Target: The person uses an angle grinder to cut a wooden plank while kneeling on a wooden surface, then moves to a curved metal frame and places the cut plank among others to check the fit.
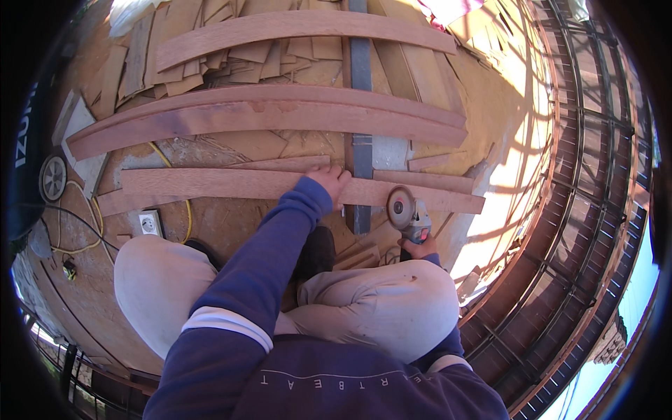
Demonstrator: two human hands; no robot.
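My left hand (333, 183) lies over a long reddish wooden plank (224, 183), its fingers wrapped across the plank's far edge near the middle. A dark metal bar (361, 154) runs crosswise under the plank just right of that hand. My right hand (420, 248) grips the body of an angle grinder (419, 227). The grinder's round disc (400, 207) shows in front of the plank's right part; whether it touches the wood I cannot tell. Another plank (423, 180) lies right behind this one.
Farther off lie a thick wooden beam (280, 115) and another curved plank (301, 25), with thin board offcuts (245, 59) around them. At left are a white power socket (150, 223), a yellow cable (188, 217) and a wheeled dark machine (53, 178). A metal railing (574, 182) borders the right.
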